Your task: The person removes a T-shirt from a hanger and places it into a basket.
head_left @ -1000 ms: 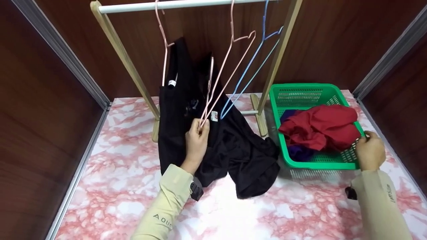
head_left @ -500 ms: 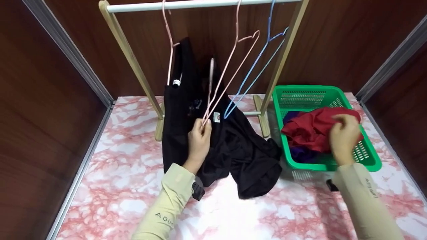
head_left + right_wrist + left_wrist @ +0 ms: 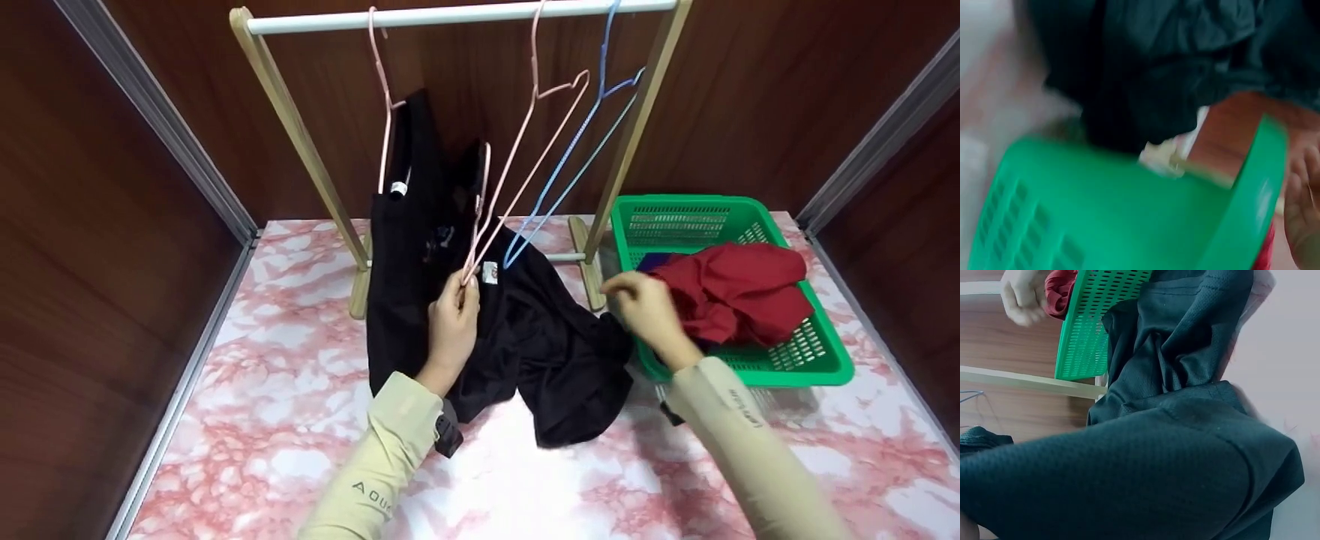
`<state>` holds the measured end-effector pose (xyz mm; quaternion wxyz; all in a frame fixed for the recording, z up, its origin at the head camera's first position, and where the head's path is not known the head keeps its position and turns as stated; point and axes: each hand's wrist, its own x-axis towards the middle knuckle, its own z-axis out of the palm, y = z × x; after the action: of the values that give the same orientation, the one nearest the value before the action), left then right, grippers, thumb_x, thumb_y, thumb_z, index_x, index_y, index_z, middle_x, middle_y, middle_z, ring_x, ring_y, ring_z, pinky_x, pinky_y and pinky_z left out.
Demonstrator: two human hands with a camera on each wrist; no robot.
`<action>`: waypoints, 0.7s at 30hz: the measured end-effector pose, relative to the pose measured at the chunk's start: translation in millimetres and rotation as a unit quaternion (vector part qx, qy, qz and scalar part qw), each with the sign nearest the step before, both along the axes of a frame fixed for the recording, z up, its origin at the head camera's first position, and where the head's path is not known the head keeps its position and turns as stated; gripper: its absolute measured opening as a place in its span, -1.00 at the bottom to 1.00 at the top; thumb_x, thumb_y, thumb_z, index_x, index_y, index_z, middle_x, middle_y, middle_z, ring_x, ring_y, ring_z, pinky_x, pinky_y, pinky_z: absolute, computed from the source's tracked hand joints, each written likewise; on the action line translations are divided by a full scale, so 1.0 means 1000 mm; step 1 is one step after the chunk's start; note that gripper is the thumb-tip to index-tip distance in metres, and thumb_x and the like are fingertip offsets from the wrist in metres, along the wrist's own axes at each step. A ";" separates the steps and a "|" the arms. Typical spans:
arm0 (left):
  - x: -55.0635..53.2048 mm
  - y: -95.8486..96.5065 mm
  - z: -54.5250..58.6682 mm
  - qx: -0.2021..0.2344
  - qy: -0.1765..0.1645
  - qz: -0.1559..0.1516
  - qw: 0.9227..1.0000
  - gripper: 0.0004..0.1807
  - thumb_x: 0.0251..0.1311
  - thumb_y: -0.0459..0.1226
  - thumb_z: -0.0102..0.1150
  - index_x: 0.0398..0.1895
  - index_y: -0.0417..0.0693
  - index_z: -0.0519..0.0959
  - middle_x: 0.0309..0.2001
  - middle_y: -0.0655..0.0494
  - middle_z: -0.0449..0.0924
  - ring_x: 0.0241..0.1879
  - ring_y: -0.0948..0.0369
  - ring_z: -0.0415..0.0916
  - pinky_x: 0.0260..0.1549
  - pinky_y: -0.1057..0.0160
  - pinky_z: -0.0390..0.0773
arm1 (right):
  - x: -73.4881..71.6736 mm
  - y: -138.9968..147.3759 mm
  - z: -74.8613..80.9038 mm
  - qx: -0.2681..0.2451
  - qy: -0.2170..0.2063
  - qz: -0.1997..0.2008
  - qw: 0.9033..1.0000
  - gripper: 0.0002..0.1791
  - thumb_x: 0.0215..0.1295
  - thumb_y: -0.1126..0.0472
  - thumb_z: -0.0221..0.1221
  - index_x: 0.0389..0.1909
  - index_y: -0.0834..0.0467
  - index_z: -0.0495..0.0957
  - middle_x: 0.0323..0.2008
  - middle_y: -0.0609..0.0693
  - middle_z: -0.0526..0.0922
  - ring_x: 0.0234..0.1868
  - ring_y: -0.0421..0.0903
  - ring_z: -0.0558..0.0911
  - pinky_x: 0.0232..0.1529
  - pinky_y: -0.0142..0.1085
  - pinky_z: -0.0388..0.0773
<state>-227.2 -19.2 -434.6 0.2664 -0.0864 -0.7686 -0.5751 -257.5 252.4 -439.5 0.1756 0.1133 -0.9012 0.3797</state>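
Brown walls (image 3: 112, 262) enclose a pink-marbled tabletop (image 3: 277, 360), left fingers (image 3: 453, 294) pinching a pink hanger (image 3: 513, 158), right fingers (image 3: 628, 282) loosely curled.

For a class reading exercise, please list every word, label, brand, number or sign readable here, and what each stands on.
"AOU", or perhaps "AQU", on the left sleeve; further letters unclear.
Right sleeve: print too blurred to read.
White label on black clothing: too small to read.
Second white label there: likewise.
Pale mark there: likewise.

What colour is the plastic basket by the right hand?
Bright green; the basket shows best in the head view, as it is blurred in the right wrist view.
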 end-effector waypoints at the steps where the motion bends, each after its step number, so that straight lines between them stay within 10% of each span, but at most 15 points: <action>1: 0.001 0.000 0.000 0.004 -0.001 -0.005 1.000 -0.75 0.38 -0.33 -0.05 -0.03 -0.27 0.56 -0.50 -0.15 0.61 -0.60 0.41 0.33 -0.58 0.47 0.37 | -0.001 -0.006 -0.001 0.009 -0.010 0.022 1.000 -0.71 0.09 0.58 -0.01 -0.35 0.35 0.68 -0.34 0.23 0.72 -0.26 0.03 0.65 -0.17 -0.31 0.54; 10: 0.005 0.003 -0.003 -0.005 -0.011 -0.022 1.000 -0.75 0.41 -0.31 -0.08 -0.08 -0.26 0.56 -0.64 0.04 0.43 -0.65 0.43 0.27 -0.64 0.48 0.28 | -0.005 -0.057 -0.002 0.025 -0.029 0.159 0.987 -0.57 0.24 0.48 -0.01 0.15 0.36 0.47 0.08 0.29 0.58 0.12 0.18 0.56 0.16 0.04 0.46; 18: 0.010 0.002 -0.007 -0.042 -0.003 -0.019 0.999 -0.78 0.37 -0.32 -0.03 -0.13 -0.26 0.58 -0.34 -0.10 0.73 -0.55 0.35 0.42 -0.52 0.43 0.42 | -0.012 -0.093 0.012 0.005 0.007 0.156 0.988 -0.40 0.28 0.42 0.03 0.33 0.49 0.14 0.28 0.42 0.31 0.19 0.28 0.45 0.31 0.10 0.29; 21: 0.013 0.002 -0.007 -0.052 -0.003 -0.023 0.998 -0.79 0.36 -0.32 -0.03 -0.14 -0.25 0.58 -0.53 -0.04 0.67 -0.65 0.40 0.20 -0.60 0.45 0.26 | -0.013 -0.103 0.018 -0.003 0.011 0.145 0.989 -0.37 0.28 0.40 0.04 0.34 0.48 0.11 0.29 0.42 0.28 0.18 0.27 0.47 0.27 0.09 0.35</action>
<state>-214.4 -17.2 -441.9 0.2457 -0.1161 -0.7961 -0.5407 -270.3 149.1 -421.3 0.1291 0.2462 -0.8720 0.4029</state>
